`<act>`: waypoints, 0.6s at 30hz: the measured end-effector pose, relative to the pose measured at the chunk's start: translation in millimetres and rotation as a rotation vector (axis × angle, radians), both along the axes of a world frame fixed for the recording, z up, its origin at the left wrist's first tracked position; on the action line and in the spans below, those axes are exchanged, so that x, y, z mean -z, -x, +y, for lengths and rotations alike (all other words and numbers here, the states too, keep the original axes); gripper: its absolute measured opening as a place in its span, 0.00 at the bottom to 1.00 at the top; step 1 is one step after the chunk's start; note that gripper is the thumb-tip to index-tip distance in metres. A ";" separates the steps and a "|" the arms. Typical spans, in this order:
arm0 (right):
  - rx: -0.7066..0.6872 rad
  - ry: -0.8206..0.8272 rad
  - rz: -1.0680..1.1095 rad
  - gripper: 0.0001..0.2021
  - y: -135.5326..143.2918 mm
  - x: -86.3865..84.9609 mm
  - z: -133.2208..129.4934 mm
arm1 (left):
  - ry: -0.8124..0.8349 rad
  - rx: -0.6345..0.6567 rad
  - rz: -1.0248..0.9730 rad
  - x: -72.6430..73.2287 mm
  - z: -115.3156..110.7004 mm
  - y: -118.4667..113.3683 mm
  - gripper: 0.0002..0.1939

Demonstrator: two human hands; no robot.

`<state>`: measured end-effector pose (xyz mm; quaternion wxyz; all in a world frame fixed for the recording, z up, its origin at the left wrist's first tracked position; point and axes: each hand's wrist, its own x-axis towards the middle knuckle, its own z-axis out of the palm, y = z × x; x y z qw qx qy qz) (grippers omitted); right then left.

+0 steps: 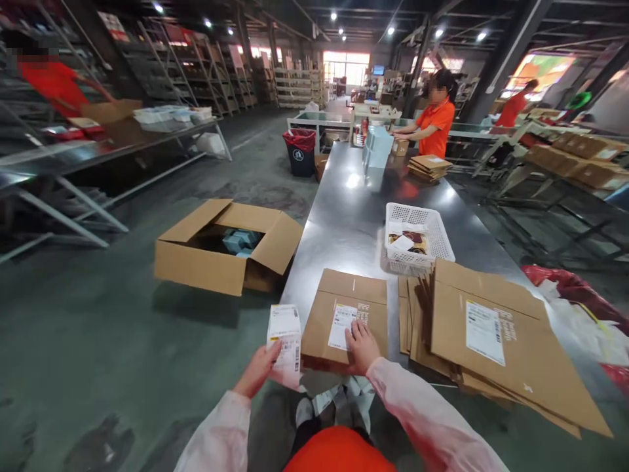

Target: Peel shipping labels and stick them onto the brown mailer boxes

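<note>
A strip of shipping labels (285,328) hangs from my left hand (259,368), pinched between thumb and fingers beside the table's near left corner. My right hand (362,346) lies with fingers apart on a stack of flat cardboard boxes (322,301). Under its fingertips is the edge of a white shipping label (340,326) stuck on the top piece. To the right of that hand, more flat cardboard boxes (472,288) lean in a slanted pile, the top one bearing a label.
A white plastic basket (445,236) holding small items stands on the metal table (339,216). Left of the table is an open carton (196,269) with blue boxes inside. A co-worker (435,128) handles a box at the far end. A bin (299,157) stands beyond.
</note>
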<state>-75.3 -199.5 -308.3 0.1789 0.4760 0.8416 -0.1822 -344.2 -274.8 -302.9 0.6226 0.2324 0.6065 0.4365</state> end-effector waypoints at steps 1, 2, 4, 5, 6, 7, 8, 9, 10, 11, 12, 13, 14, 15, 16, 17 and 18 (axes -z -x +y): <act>-0.019 -0.011 -0.003 0.54 -1.5 -0.3 1.2 | -0.004 0.021 -0.012 -2.8 -10.7 4.9 0.25; -0.038 -0.025 -0.003 0.55 -3.2 -1.1 2.3 | -0.007 0.046 -0.021 -5.2 -20.4 8.9 0.29; -0.079 -0.053 0.007 0.53 -6.4 -3.6 4.7 | -0.006 0.094 -0.032 -8.6 -35.1 13.2 0.33; -0.098 -0.067 0.017 0.52 -7.7 -5.4 6.3 | -0.003 0.109 -0.034 -9.8 -39.6 13.2 0.34; -0.116 -0.081 0.030 0.50 -8.6 -7.6 8.3 | 0.000 0.120 -0.029 -11.2 -42.2 12.0 0.35; -0.135 -0.090 0.046 0.47 -9.0 -10.3 10.6 | 0.001 0.127 -0.016 -13.1 -43.2 9.8 0.35; -0.152 -0.096 0.064 0.42 -9.0 -13.7 13.2 | -0.001 0.137 0.000 -15.5 -43.0 7.1 0.35; -0.167 -0.101 0.085 0.35 -8.4 -17.8 16.0 | -0.004 0.151 0.016 -18.8 -42.1 4.1 0.36; -0.178 -0.108 0.108 0.27 -7.4 -22.9 18.6 | -0.010 0.168 0.029 -22.7 -40.8 1.3 0.36; -0.184 -0.124 0.133 0.19 -6.4 -29.4 21.0 | -0.019 0.183 0.035 -27.2 -39.6 -1.2 0.36; -0.184 -0.152 0.159 0.15 -5.9 -37.5 22.8 | -0.026 0.196 0.029 -31.9 -38.7 -3.1 0.35; -0.175 -0.194 0.184 0.15 -6.6 -47.8 23.8 | -0.028 0.199 0.011 -36.4 -38.4 -4.4 0.35; -0.156 -0.240 0.202 0.17 -9.2 -60.7 23.9 | -0.025 0.189 -0.011 -40.6 -38.5 -5.0 0.35; -0.134 -0.307 0.227 0.20 -14.6 -76.6 22.8 | -0.016 0.170 -0.036 -44.0 -39.1 -5.2 0.34; -0.110 -0.411 0.274 0.22 -23.4 -95.3 20.2 | -0.003 0.147 -0.064 -46.6 -39.8 -4.9 0.34; -0.097 -0.550 0.342 0.24 -36.1 -116.5 16.0 | 0.010 0.126 -0.096 -48.5 -40.6 -4.5 0.33; -0.097 -0.713 0.418 0.25 -52.9 -139.3 10.1 | 0.019 0.108 -0.122 -49.6 -41.2 -4.2 0.32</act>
